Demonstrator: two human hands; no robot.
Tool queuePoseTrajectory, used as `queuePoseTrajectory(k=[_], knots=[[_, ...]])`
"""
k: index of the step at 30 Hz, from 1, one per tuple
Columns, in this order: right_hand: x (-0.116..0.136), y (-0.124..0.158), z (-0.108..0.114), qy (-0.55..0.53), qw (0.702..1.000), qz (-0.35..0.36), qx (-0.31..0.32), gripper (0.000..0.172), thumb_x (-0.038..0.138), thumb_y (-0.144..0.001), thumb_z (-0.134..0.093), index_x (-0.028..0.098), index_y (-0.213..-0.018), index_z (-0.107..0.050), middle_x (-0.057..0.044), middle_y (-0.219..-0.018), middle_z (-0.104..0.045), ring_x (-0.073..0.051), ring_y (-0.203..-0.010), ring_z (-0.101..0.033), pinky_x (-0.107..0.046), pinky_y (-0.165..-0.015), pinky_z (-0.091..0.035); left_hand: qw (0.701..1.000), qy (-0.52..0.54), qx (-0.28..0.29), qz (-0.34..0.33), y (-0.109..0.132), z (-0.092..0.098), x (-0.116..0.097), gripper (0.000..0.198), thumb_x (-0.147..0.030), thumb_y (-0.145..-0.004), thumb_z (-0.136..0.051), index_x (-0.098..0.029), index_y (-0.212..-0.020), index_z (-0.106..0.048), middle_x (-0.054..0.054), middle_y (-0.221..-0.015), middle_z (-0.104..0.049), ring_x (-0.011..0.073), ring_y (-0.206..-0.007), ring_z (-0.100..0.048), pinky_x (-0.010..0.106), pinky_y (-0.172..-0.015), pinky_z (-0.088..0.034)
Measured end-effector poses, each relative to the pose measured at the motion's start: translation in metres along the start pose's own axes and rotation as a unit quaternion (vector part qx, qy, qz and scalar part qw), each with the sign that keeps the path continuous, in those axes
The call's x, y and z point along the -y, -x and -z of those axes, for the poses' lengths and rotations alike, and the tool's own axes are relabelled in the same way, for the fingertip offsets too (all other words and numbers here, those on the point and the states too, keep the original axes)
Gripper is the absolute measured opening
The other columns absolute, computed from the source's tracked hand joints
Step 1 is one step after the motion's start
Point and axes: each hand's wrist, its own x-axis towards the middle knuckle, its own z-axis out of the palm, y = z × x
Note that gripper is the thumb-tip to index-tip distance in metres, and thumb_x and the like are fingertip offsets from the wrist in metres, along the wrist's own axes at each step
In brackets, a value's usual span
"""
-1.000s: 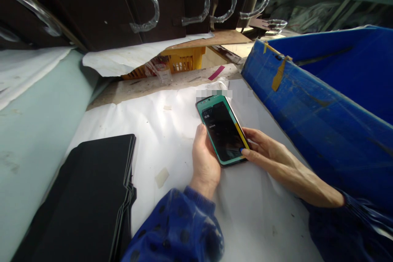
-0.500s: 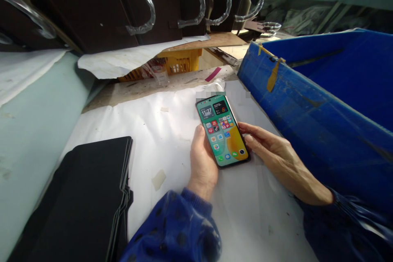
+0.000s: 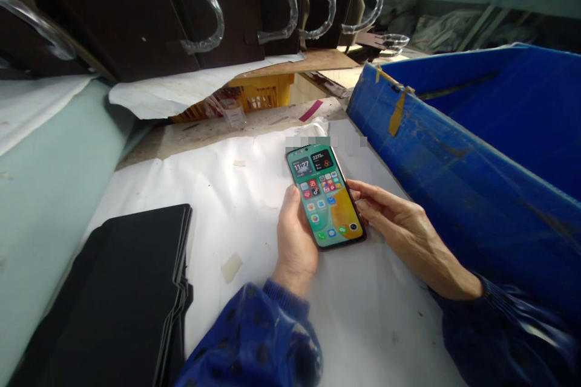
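Observation:
A smartphone [image 3: 325, 205] with a lit home screen reading 11:27 is tilted over the white-covered table. My left hand [image 3: 296, 233] is closed around its left side, thumb along the edge, the other fingers hidden behind it. At the phone's right edge, my right hand [image 3: 393, 211] has its fingers drawn together with the tips against the side. Whether those fingers grip the phone or only touch it is hard to see. Left of my hands lies a stack of black sheets [image 3: 115, 278] with notched right edges.
A large blue bin [image 3: 408, 127] stands along the right. At the back, dark brown boxes [image 3: 109, 18] have plastic-wrapped curved handles [image 3: 213, 9]. Beneath them sits a yellow crate [image 3: 263, 94]. White paper [image 3: 236, 193] covers the table, and a pale green panel [image 3: 49, 157] rises at left.
The whole view has shifted slightly, so things appear a little further left. Both hands stay at the phone, and its screen shows the same home page.

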Motion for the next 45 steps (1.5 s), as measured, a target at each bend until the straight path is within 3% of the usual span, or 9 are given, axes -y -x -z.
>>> queuePoseTrajectory(k=[8, 13, 20, 29, 45], knots=[[0.001, 0.0, 0.0, 0.024, 1.0, 0.012, -0.013, 0.042, 0.051, -0.09, -0.066, 0.022, -0.12, -0.073, -0.006, -0.103, -0.076, -0.021, -0.083, -0.069, -0.032, -0.075, -0.06, 0.999, -0.017, 0.047, -0.005, 0.001, 0.003, 0.0, 0.04, -0.035, -0.101, -0.042, -0.019, -0.082, -0.073, 0.003, -0.082, -0.079, 0.0173, -0.069, -0.073, 0.038, -0.087, -0.058], [-0.001, 0.0, -0.001, -0.014, 1.0, -0.001, 0.009, 0.043, 0.051, -0.09, -0.065, 0.02, -0.12, -0.066, -0.007, -0.098, -0.072, -0.02, -0.081, -0.067, -0.031, -0.071, -0.059, 0.999, -0.021, 0.039, -0.007, 0.0, 0.002, 0.001, 0.038, -0.034, -0.101, -0.043, -0.017, -0.086, -0.074, 0.004, -0.082, -0.079, 0.0164, -0.071, -0.074, 0.033, -0.08, -0.06], [-0.006, -0.002, -0.006, -0.003, 0.999, 0.006, 0.037, 0.055, 0.039, -0.076, -0.076, 0.021, -0.122, -0.052, -0.006, -0.094, -0.064, -0.021, -0.083, -0.064, -0.035, -0.071, -0.058, 0.999, -0.026, 0.04, -0.022, 0.001, 0.0, 0.002, 0.04, -0.031, -0.101, -0.04, -0.017, -0.081, -0.072, 0.003, -0.081, -0.078, 0.0171, -0.07, -0.073, 0.037, -0.088, -0.057], [-0.016, 0.0, -0.01, 0.034, 0.998, 0.056, 0.022, 0.055, 0.032, -0.076, -0.072, 0.023, -0.126, -0.05, -0.006, -0.101, -0.065, -0.02, -0.082, -0.064, -0.035, -0.069, -0.057, 0.999, -0.021, 0.04, -0.016, -0.001, 0.0, 0.001, 0.044, -0.03, -0.102, -0.038, -0.018, -0.078, -0.073, 0.002, -0.077, -0.078, 0.0155, -0.065, -0.071, 0.036, -0.09, -0.056], [-0.011, -0.001, -0.007, 0.002, 0.998, 0.048, 0.031, 0.048, 0.038, -0.082, -0.071, 0.023, -0.124, -0.052, -0.008, -0.109, -0.062, -0.018, -0.079, -0.064, -0.034, -0.069, -0.058, 0.998, -0.022, 0.052, -0.004, -0.002, 0.005, 0.003, 0.041, -0.037, -0.1, -0.042, -0.016, -0.084, -0.074, 0.004, -0.077, -0.077, 0.0216, -0.07, -0.073, 0.04, -0.082, -0.059]])
